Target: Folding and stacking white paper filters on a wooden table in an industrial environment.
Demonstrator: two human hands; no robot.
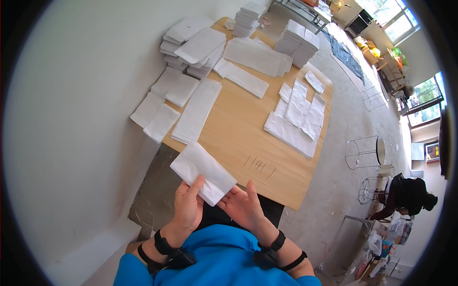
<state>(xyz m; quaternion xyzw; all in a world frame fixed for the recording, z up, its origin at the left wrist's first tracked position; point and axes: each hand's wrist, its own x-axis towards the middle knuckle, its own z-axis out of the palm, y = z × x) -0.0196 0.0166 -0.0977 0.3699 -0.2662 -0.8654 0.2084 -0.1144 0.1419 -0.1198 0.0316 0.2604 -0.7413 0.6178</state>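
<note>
- Folded white cloth (pixel 202 172) held in both hands, just above near edge of surface, in front of chest.
- Long axis diagonal: upper left to lower right in the view; near short end at lower right, far end toward the strip on the surface.
- Left hand (pixel 187 206) closed on cloth's lower edge, fingers over the top face, thumb hidden under.
- Right hand (pixel 243 206) pinching lower-right corner of cloth, fingertips touching it, palm up-ish.
- Black straps on both wrists; blue sleeves at lower edge.
- Wooden surface (pixel 243 138) light tan, set diagonal in view, dark handwritten marks near its near edge.
- Long white strip (pixel 196 111) lying flat on left part of surface, long axis roughly same direction as surface's long side.
- Flat white pieces (pixel 161 106) beside strip, overhanging left edge.
- Stacks of folded white cloth (pixel 192 45) at far left end; taller stacks (pixel 297 42) at far right end.
- Spread white pieces (pixel 298 119) on right part of surface, overlapping.
- Grey floor (pixel 343 162) to right; wire frame stand (pixel 362 152) standing on it, well apart from surface.
- Another person (pixel 405 195) in dark clothes bent over at far right, near clutter.
- Bright windows (pixel 391 19) at upper right; pale wall (pixel 71 119) along left.
</note>
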